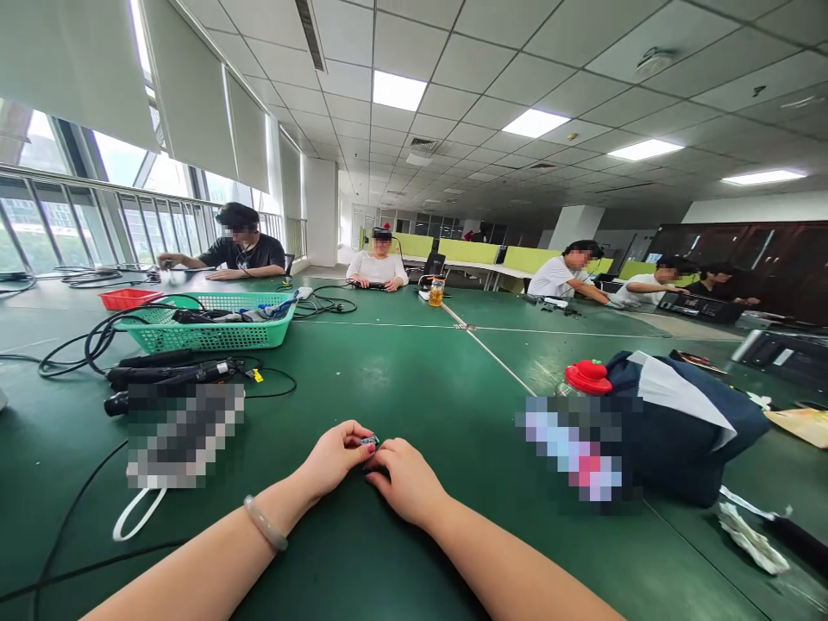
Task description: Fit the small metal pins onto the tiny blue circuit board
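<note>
My left hand (337,455), with a pale bangle (265,523) on the wrist, pinches a small bluish-grey piece (369,441) between thumb and fingertips, just above the green table (362,552). Too little of the piece shows to tell its kind. Right beside it, my right hand (409,483) is closed, its fingers curled and thumb drawn in toward the left fingertips. What lies between the right fingertips is hidden.
On the left are a green basket (259,332) of cables and gloves, black gear (172,373) and a blurred strapped object (187,440). To the right stand a red-lidded jar (587,378) and a dark bag (686,431). Several people sit farther off around the table.
</note>
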A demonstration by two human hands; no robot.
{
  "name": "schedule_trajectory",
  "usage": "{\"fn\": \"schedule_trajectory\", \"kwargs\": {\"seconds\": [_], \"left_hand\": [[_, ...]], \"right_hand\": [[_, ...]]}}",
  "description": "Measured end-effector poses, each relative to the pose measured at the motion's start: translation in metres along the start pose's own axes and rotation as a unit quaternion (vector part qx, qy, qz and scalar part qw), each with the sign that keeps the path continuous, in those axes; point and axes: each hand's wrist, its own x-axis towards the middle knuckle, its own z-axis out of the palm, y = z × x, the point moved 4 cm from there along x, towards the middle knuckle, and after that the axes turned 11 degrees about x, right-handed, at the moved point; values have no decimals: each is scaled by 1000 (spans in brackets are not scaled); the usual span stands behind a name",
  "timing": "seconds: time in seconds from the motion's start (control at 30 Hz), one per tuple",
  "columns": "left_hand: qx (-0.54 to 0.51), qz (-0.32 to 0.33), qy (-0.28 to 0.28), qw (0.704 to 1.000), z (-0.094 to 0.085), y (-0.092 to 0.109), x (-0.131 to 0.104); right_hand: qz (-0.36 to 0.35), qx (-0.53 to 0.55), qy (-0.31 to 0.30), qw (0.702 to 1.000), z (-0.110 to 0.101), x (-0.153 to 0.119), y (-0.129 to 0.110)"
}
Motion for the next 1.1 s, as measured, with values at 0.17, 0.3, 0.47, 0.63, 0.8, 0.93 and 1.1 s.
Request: {"fn": "schedule_trajectory", "kwargs": {"seconds": [0.17, 0.3, 0.47, 0.63, 0.8, 0.93, 1.1], "left_hand": [[6, -3, -10, 1000, 1, -3, 3], [8, -1, -8, 1000, -1, -4, 4], [16, -3, 3, 1000, -2, -4, 4], [10, -10, 4, 1000, -1, -1, 3], [45, -24, 6, 999, -3, 4, 1], [69, -32, 3, 997, -4, 4, 1], [67, -26, -2, 997, -4, 2, 4]], "right_hand": [[-13, 6, -10, 1000, 1, 2, 6], [-22, 21, -19, 999, 2, 4, 8], [-7, 33, -20, 999, -2, 4, 6], [-2, 25, -27, 999, -3, 4, 5], [-5, 18, -29, 999, -3, 3, 9], [21, 29, -20, 999, -6, 3, 15], [38, 35, -13, 999, -7, 6, 17]]}}
